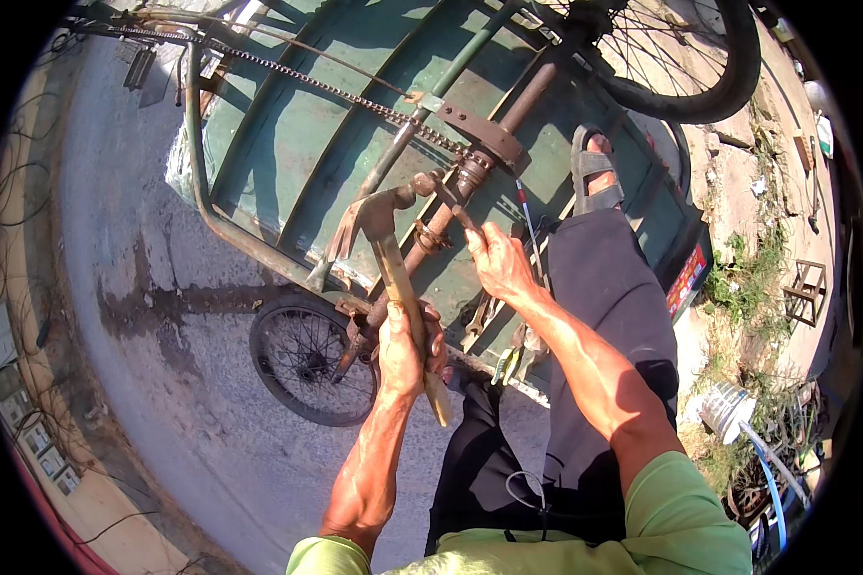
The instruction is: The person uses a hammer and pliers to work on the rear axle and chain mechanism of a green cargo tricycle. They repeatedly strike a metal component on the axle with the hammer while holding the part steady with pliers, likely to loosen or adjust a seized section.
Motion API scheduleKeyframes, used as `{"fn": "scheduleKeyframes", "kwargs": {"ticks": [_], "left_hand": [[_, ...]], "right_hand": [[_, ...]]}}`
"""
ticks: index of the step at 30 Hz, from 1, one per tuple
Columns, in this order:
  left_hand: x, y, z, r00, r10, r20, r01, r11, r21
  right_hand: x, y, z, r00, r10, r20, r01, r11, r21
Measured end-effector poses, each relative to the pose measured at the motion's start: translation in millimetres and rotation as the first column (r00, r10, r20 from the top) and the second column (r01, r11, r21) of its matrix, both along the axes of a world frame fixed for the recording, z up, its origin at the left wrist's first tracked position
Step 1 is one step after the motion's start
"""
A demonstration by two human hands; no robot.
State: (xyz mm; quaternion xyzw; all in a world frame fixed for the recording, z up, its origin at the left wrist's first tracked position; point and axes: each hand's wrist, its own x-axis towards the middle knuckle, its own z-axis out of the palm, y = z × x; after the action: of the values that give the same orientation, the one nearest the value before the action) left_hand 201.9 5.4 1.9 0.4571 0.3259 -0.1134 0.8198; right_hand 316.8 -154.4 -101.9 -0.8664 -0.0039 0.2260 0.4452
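Note:
My left hand (405, 353) grips the wooden handle of a claw hammer (381, 222), its head raised over the axle. Closed around a short rusty metal bar (458, 207) is my right hand (504, 264); the bar's far end is beside the hammer's striking face, and whether they touch I cannot tell. Under both hands runs a rusty axle (422, 251) with a collar and a curved brown metal band (479, 132). A drive chain (340, 94) reaches the axle from the upper left. All this belongs to an overturned green cart (302, 144).
Spoked wheels stand at lower left (314, 356) and upper right (729, 91). A wrench (477, 321) and green-handled pliers (508, 364) lie on the cart near my legs. My sandalled foot (596, 171) rests on the panel. Rightward are a white bucket (726, 410) and a small stool (805, 287).

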Motion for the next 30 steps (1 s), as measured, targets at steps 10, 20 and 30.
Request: {"fn": "scheduleKeyframes", "kwargs": {"ticks": [10, 20, 30], "left_hand": [[-11, 1, -9, 0.994, -0.087, 0.071, 0.083, 0.995, 0.057], [30, 3, -27, 0.966, -0.244, -0.089, 0.259, 0.932, 0.255], [74, 24, 136, 0.552, 0.049, 0.832, -0.299, 0.944, 0.143]], "right_hand": [[-2, -8, -13, 0.994, -0.11, -0.007, 0.11, 0.994, -0.007], [-5, 1, -3, 0.987, -0.141, -0.078, 0.143, 0.99, 0.016], [2, -9, -10, 0.991, -0.128, -0.044, 0.128, 0.992, -0.005]]}}
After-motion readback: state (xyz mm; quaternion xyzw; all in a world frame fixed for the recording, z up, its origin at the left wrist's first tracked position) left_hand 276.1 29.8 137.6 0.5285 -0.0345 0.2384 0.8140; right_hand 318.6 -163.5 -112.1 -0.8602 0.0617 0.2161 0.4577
